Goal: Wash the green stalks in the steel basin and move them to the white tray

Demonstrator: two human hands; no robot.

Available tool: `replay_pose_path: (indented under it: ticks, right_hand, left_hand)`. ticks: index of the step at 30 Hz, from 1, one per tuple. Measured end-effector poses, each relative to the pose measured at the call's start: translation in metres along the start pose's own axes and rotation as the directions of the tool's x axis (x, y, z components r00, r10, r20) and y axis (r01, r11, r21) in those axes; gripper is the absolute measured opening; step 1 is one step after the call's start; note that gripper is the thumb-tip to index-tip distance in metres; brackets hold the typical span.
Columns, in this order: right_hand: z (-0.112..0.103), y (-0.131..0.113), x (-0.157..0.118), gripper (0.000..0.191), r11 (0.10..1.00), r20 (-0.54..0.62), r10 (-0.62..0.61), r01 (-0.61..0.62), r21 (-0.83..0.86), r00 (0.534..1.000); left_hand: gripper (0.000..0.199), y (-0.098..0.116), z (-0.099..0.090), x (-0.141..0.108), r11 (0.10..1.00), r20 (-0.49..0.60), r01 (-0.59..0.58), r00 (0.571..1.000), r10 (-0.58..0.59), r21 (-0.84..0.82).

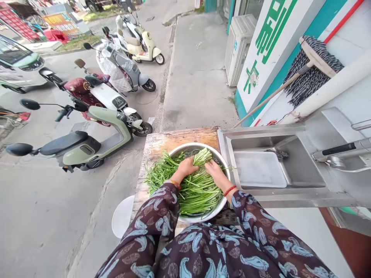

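Observation:
A wide metal basin (pixel 224 154) holds water and a heap of long, thin leafy greens (pixel 199 197). Over its far side my left hand (pixel 187 168) is closed round a bunch of greens (pixel 203 155), whose pale cut ends point up and away from me. My right hand (pixel 214 173) is at the right of that bunch, fingers curled against its stems; its fingertips are partly hidden among them. Leafy tops hang over the basin's left rim.
The basin stands on a worn wooden table (pixel 185 138). To the right is a steel sink (pixel 307 166) with a white tray (pixel 257 170) and a tap (pixel 342 150). A mop (pixel 313 65) leans at the wall. Parked scooters (pixel 95 143) stand left, beyond a white round object (pixel 123 216).

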State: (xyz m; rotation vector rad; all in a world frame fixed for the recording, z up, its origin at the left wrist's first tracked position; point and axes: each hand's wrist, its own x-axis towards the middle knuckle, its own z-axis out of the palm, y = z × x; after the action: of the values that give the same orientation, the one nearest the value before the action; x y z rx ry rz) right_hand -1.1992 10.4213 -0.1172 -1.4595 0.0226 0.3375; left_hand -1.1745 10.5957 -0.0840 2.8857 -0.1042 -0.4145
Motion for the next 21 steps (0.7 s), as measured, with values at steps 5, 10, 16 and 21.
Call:
replay_pose_path:
  ticks: [5, 10, 16, 21]
  right_hand:
    - [0.008, -0.024, -0.023, 0.063, 0.935, 0.110, -0.107, 0.062, 0.350, 0.988]
    - [0.035, -0.062, -0.033, 0.064, 0.930, 0.130, -0.294, 0.252, 0.267, 0.947]
    - [0.053, -0.126, -0.058, 0.058, 0.883, -0.053, -0.445, 0.448, 0.140, 0.894]
    - [0.048, -0.185, -0.074, 0.043, 0.790, -0.050, -0.612, 0.613, -0.011, 0.789]
  left_hand:
    - [0.056, 0.015, -0.024, -0.039, 0.959, -0.167, -0.139, 0.981, 0.099, -0.247]
    - [0.056, 0.037, -0.041, -0.077, 0.940, -0.343, -0.271, 0.920, 0.190, -0.207]
    - [0.055, 0.073, -0.072, -0.113, 0.868, -0.628, -0.447, 0.744, 0.228, -0.215]
    - [0.075, 0.079, -0.111, -0.132, 0.801, -0.739, -0.587, 0.591, 0.323, -0.119]
